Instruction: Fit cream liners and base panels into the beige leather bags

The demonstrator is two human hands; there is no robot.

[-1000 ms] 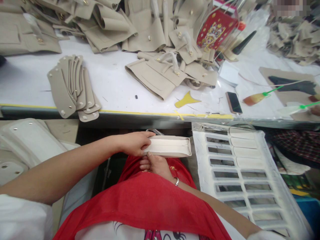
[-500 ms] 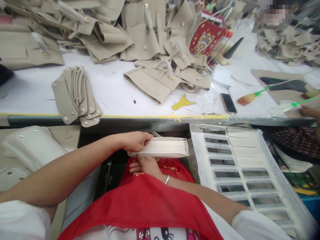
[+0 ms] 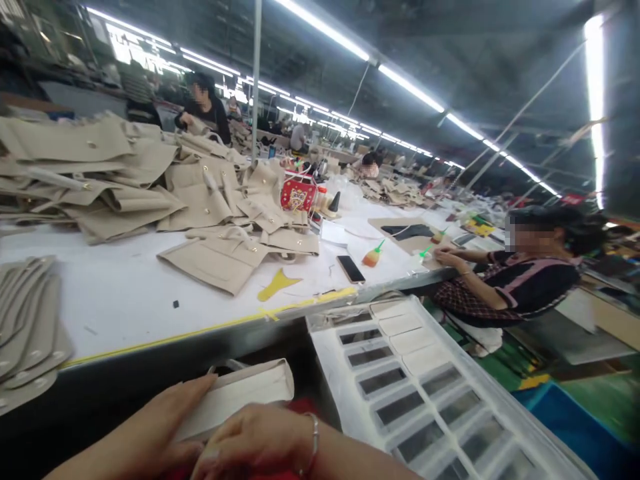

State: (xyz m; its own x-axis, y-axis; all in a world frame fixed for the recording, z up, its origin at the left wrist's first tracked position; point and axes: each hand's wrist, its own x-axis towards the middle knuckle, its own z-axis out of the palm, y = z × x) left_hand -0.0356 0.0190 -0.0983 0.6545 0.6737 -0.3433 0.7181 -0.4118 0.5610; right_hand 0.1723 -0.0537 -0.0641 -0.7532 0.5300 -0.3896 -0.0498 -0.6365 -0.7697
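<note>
Left hand [image 3: 165,423] grips the bag [image 3: 245,395]; right hand [image 3: 260,437] hides its near edge, hold unclear; rack [image 3: 341,375] close right; table [image 3: 120,300] beyond, bearing phone [image 3: 351,269].

Slim silver bracelet [image 3: 315,435] on right wrist [image 3: 299,440]; red garment [image 3: 304,405] below.

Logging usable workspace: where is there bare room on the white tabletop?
Mostly bare: white tabletop between fanned beige straps and yellow piece, around a small black bit; narrower, the gap between yellow piece and phone. Crowded: far left, under piled beige pieces.
</note>
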